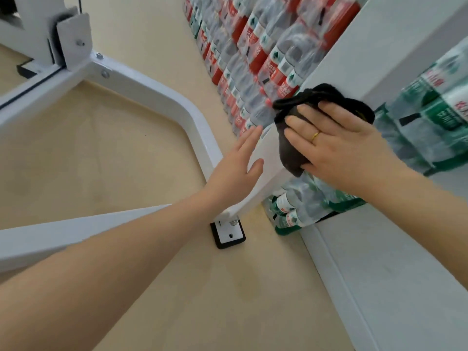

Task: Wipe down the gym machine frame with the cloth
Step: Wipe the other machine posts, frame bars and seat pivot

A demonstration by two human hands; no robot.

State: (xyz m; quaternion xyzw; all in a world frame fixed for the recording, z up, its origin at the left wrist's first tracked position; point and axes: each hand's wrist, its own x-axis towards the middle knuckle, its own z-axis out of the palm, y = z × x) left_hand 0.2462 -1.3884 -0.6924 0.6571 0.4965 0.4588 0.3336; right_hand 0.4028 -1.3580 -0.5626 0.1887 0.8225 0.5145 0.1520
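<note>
Head view: looks steeply down, close over hands, toward floor.

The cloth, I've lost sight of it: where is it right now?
In the head view, the dark cloth lies right of centre, pressed flat against the white frame post under the right hand, with stacked bottled water packs just behind.

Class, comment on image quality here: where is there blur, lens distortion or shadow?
Head view: wide-angle lens bends the white frame and skirting; bottle packs at right edge are smeared; right hand on dark cloth is fairly sharp; lighting soft, shadows faint.
</note>
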